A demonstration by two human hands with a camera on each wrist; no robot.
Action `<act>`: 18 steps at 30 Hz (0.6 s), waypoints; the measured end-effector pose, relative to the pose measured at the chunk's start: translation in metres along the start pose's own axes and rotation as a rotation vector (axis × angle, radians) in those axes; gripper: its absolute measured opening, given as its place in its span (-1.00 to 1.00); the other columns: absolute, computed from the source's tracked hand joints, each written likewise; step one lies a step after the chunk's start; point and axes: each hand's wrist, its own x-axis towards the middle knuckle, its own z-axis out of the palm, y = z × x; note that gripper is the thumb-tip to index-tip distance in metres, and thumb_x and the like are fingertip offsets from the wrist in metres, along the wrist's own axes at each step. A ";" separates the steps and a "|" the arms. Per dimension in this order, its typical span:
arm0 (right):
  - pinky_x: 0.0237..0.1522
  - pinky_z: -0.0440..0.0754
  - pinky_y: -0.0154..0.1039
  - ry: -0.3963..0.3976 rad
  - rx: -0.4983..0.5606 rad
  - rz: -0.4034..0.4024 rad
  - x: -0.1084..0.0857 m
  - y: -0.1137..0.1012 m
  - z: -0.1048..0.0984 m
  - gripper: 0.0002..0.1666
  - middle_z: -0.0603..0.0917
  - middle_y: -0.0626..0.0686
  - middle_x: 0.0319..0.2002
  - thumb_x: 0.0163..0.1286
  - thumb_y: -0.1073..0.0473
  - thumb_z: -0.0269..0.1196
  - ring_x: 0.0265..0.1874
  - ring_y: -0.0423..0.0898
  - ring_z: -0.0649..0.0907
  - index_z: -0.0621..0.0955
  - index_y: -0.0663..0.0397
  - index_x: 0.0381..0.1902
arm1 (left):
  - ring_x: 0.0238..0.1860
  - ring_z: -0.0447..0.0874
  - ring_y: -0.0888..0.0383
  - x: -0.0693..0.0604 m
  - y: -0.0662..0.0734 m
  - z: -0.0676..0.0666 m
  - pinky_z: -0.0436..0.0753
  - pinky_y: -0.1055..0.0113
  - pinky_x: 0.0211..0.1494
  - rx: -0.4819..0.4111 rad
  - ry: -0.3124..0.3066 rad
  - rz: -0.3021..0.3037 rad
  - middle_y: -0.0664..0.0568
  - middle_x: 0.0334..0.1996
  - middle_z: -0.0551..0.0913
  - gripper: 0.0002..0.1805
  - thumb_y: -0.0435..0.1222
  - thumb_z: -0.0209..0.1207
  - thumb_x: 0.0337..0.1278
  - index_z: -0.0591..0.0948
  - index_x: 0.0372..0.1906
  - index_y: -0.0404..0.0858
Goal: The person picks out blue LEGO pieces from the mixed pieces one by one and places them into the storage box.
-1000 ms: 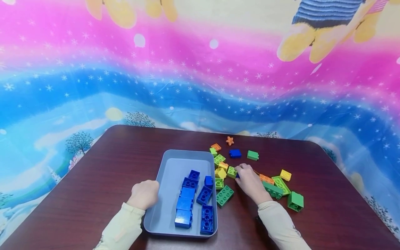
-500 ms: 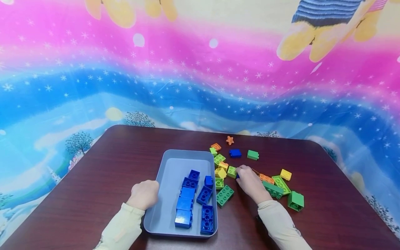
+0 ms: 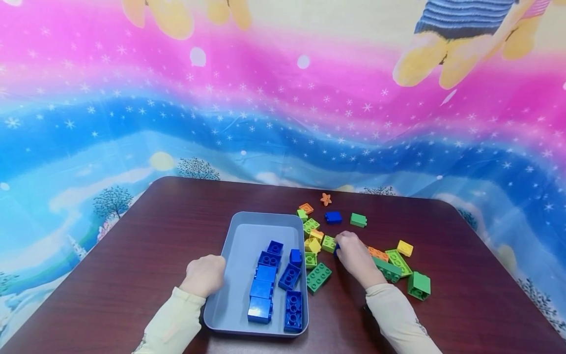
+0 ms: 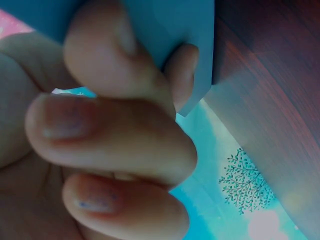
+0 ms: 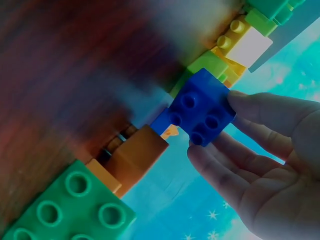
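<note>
My left hand (image 3: 203,275) grips the left rim of a grey-blue tray (image 3: 230,236); in the left wrist view, its curled fingers (image 4: 115,135) are close up at the tray wall (image 4: 195,25). Several blue toy bricks (image 3: 261,288) lie inside the tray, towards its right side. To the tray's right, my right hand (image 3: 355,255) pinches a blue building brick (image 5: 202,107) between thumb and fingertips. That brick's studs face the right wrist camera, while the hand mostly covers it in the head view.
Loose green, yellow and orange bricks lie around my right hand, including a green brick (image 3: 318,278) beside the tray. Farther back are another blue brick (image 3: 333,217), a green brick (image 3: 358,220) and an orange flower piece (image 3: 325,199). A printed cloth (image 3: 265,123) hangs behind the table.
My right hand has shifted very slightly to the right, its fingers drawn closer together at the blue brick. The left hand, the tray and the bricks inside it look unchanged.
</note>
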 end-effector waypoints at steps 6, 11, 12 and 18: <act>-0.33 0.55 -0.16 0.106 0.011 -0.028 0.002 -0.004 -0.001 -0.79 0.57 0.22 -0.31 -0.04 0.52 0.28 -0.28 0.10 0.54 0.61 0.36 -0.36 | -0.70 0.40 0.12 0.004 -0.004 0.007 0.40 0.12 -0.65 0.005 0.016 -0.004 0.01 -0.76 0.40 -0.81 -0.50 0.05 -0.16 0.44 -0.71 -0.23; -0.34 0.56 -0.17 0.158 0.023 -0.053 0.005 -0.010 -0.003 -0.79 0.57 0.21 -0.29 -0.04 0.52 0.29 -0.26 0.10 0.53 0.61 0.36 -0.36 | -0.68 0.42 0.11 0.001 -0.001 0.002 0.42 0.09 -0.63 -0.005 0.011 0.003 0.00 -0.75 0.42 -0.82 -0.50 0.06 -0.15 0.45 -0.70 -0.24; -0.33 0.56 -0.17 0.168 0.027 -0.060 0.005 -0.011 -0.003 -0.79 0.57 0.22 -0.28 -0.04 0.51 0.29 -0.25 0.10 0.53 0.61 0.37 -0.35 | -0.68 0.42 0.11 0.000 0.000 0.001 0.42 0.09 -0.63 -0.005 0.010 0.003 0.00 -0.75 0.42 -0.81 -0.49 0.06 -0.14 0.45 -0.70 -0.23; -0.27 0.55 -0.15 0.202 0.042 -0.088 0.010 -0.019 -0.004 -0.79 0.55 0.23 -0.22 -0.03 0.47 0.32 -0.20 0.10 0.52 0.60 0.36 -0.35 | -0.67 0.43 0.12 -0.002 0.001 -0.002 0.44 0.11 -0.60 0.004 0.008 0.005 0.01 -0.73 0.43 -0.83 -0.49 0.06 -0.13 0.46 -0.68 -0.24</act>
